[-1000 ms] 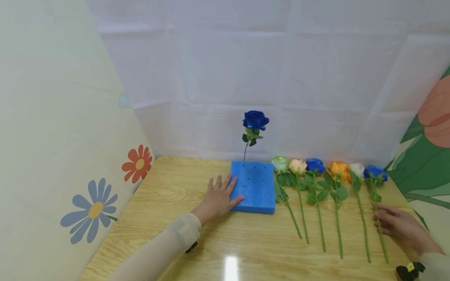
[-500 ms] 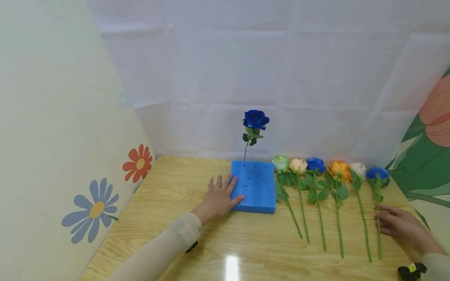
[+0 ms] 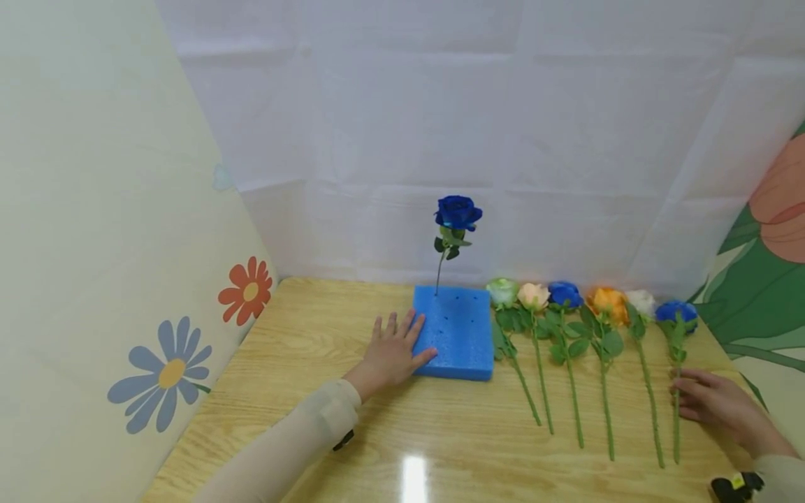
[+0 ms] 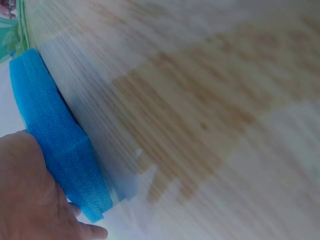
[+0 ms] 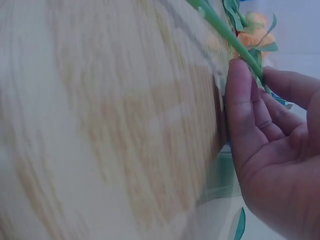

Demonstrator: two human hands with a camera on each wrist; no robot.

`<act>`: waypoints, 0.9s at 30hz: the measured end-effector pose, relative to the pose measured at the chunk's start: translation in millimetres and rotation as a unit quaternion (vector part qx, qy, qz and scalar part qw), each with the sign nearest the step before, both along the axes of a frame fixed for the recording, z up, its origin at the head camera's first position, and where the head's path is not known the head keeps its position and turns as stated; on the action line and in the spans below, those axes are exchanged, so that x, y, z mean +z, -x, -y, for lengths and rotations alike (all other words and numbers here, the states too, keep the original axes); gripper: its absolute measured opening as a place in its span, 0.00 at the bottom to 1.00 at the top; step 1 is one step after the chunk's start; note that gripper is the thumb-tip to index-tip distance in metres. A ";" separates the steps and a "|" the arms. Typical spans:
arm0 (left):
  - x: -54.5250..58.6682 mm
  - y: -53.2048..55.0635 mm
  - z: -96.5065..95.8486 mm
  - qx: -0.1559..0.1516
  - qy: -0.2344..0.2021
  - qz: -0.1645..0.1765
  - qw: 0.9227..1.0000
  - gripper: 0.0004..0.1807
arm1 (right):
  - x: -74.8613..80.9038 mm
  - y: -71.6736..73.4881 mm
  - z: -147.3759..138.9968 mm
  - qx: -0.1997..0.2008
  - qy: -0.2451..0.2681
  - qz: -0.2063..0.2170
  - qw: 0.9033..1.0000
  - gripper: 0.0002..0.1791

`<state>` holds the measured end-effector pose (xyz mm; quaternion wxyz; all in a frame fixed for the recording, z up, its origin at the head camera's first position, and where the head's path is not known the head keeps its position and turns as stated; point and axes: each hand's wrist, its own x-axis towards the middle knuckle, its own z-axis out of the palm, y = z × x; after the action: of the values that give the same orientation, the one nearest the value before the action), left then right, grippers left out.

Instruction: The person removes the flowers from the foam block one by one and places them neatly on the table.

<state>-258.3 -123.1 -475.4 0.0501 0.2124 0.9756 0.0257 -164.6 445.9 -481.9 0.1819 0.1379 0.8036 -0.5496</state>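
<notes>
My left hand point(image 3: 391, 353) lies with spread fingers on the left edge of a blue foam block point(image 3: 462, 349). In the left wrist view the same hand point(image 4: 35, 195) rests against the foam's side. A dark blue rose point(image 3: 458, 213) stands upright in the block's back left part, and several small holes dot its top. At the far right, my right hand point(image 3: 713, 399) pinches the stem of another blue rose point(image 3: 676, 312) lying on the table. The right wrist view has that green stem point(image 5: 227, 35) between thumb and fingertips.
Between the block and my right hand lie a green-white rose point(image 3: 502, 293), a peach rose point(image 3: 533, 297), a blue rose point(image 3: 564, 295), an orange rose point(image 3: 608, 306) and a white rose point(image 3: 641, 304), stems toward me. A white cloth point(image 3: 402, 140) hangs behind the wooden table point(image 3: 327, 314).
The stem end of the blue rose at my right hand has swung left, and its bloom has shifted slightly right. My left hand has stayed in place on the foam block.
</notes>
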 end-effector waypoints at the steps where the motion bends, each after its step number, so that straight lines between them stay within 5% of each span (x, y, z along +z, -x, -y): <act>1: -0.2 0.2 0.2 0.001 -0.001 0.000 1.000 0.46 | 0.4 0.4 0.9 0.003 0.001 0.000 1.000 0.41; 18: -0.5 0.2 0.7 -0.005 0.004 -0.001 1.000 0.47 | -1.8 3.6 5.3 0.000 0.010 0.012 1.000 0.42; 27: -0.1 -0.4 0.5 -0.004 -0.004 0.002 1.000 0.46 | 15.6 2.7 -1.9 -0.013 -0.094 -0.026 0.995 0.38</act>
<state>-258.0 -123.6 -475.4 0.0511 0.2162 0.9746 0.0296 -167.3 447.7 -466.3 0.1402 0.1506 0.8541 -0.4777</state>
